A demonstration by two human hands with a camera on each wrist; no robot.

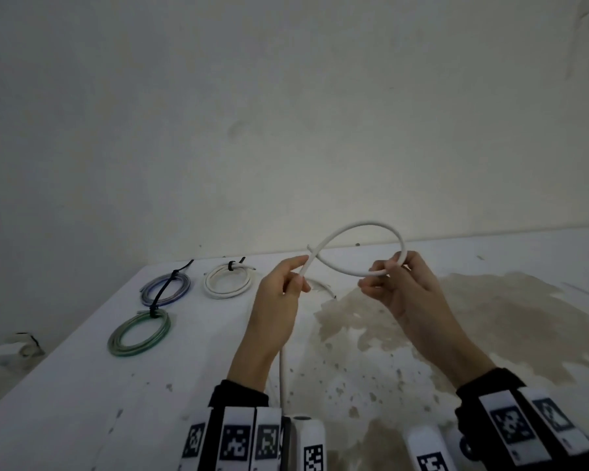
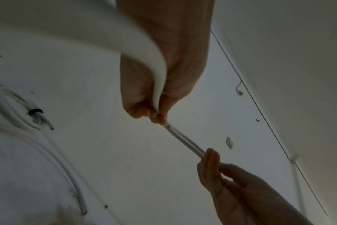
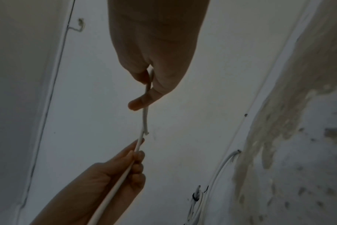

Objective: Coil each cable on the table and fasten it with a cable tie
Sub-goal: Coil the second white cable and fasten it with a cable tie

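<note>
A white cable [image 1: 361, 227] is bent into one loop above the table [image 1: 82, 402]. My left hand [image 1: 298, 278] pinches it where the loose end crosses the strand. The right hand [image 1: 385, 266] grips the loop's right side. From the left hand the cable's tail [image 1: 283, 375] drops to the table by my left wrist. In the left wrist view my left hand [image 2: 157, 116] pinches the cable [image 2: 160, 76], with the right hand [image 2: 212, 159] below. In the right wrist view my right hand [image 3: 144, 94] holds the cable [image 3: 145, 120], and the left hand [image 3: 136, 153] grips it lower down.
Three tied coils lie on the table's left: a blue one [image 1: 165, 287], a white one [image 1: 227, 282] and a green one [image 1: 139, 331]. Another loose white cable [image 1: 323, 287] lies behind my hands. A brown stain [image 1: 490, 317] covers the table's right. The wall stands just behind.
</note>
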